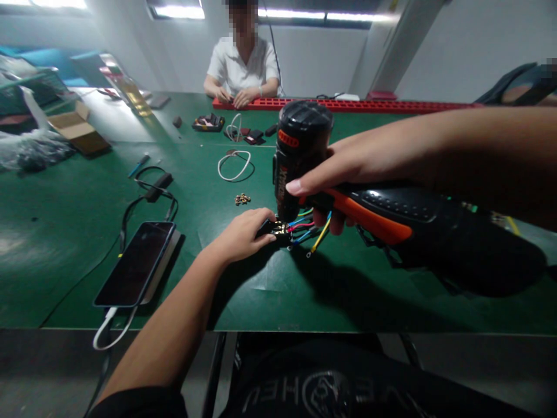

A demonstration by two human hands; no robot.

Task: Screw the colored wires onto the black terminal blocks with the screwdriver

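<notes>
My right hand point(348, 165) grips a black and orange cordless screwdriver point(304, 130), its head pointing down. Under that head lies a small black terminal block point(282, 228) with brass-coloured metal parts. The tool's tip is hard to make out, so I cannot tell whether it touches the block. My left hand point(243, 232) pinches the block's left end between thumb and fingers. Coloured wires point(321, 237), blue, red and yellow-green among them, run out of the block's right side; one ends in a ring lug. A small pile of brass screws point(242, 199) lies just beyond my left hand.
On the left, a phone point(136, 264) with a white cable rests near black cords point(159, 187). A white cable loop point(235, 165) lies farther back. An open cardboard box point(80, 128) and plastic bags stand far left. Across the green table point(270, 302), a person sits behind a red strip point(348, 105).
</notes>
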